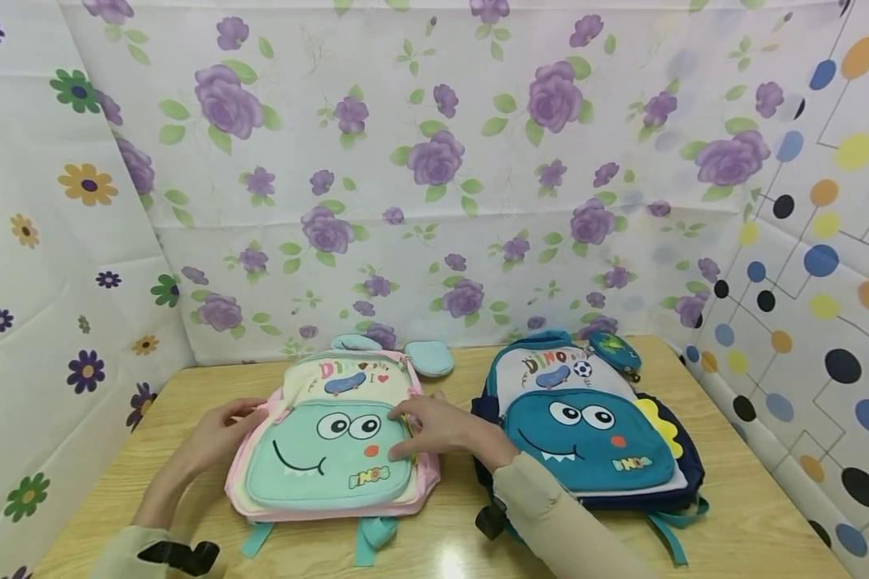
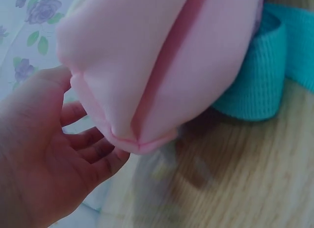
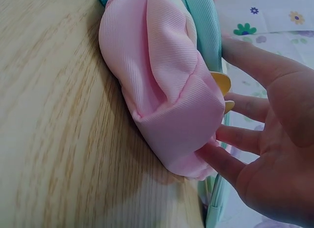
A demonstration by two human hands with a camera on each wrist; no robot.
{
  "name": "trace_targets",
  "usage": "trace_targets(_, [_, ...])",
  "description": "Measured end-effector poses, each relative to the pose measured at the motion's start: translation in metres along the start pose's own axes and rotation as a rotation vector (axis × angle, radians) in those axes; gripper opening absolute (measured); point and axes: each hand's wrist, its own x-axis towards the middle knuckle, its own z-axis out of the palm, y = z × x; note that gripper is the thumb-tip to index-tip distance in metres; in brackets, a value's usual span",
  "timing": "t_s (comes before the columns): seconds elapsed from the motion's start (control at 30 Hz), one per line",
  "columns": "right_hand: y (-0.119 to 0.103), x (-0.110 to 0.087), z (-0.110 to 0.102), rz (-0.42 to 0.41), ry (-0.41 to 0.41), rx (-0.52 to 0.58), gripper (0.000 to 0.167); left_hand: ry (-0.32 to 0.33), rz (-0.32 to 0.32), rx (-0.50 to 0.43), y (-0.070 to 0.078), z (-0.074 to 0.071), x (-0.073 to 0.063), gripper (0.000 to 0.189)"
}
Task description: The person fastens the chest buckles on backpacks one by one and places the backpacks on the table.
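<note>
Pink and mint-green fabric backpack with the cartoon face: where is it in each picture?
Head: the pink and mint-green fabric backpack is left of centre, lower half.
Left wrist: one pink side, upper middle.
Right wrist: the opposite pink side, upper middle.
Shared landmark: the light wood-grain tabletop, at the bottom in head, lower right in left wrist, left in right wrist.

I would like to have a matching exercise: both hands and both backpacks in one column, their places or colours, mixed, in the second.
Column 1
1. left backpack
2. right hand
3. right backpack
4. left hand

Column 2
A. at the left backpack's right side
B. teal, white and dark blue
C. at the left backpack's left side
D. mint green, cream and pink

Pairs: 1-D, 2-A, 3-B, 4-C
</note>
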Motion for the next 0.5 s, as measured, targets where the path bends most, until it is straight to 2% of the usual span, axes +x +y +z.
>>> trace_targets(0.23, [-0.001,0.001,0.000,0.033,0.001,0.026,0.065,0.017,0.021,-0.033,0.009,-0.007,0.000,0.058])
trace_targets(0.37, [0.000,0.002,0.001,0.031,-0.008,0.036,0.065,0.016,0.017,-0.058,0.013,-0.013,-0.003,0.060])
trace_targets(0.5, [0.001,0.003,0.002,0.024,-0.010,0.031,0.065,0.031,0.038,-0.067,0.017,-0.019,-0.004,0.060])
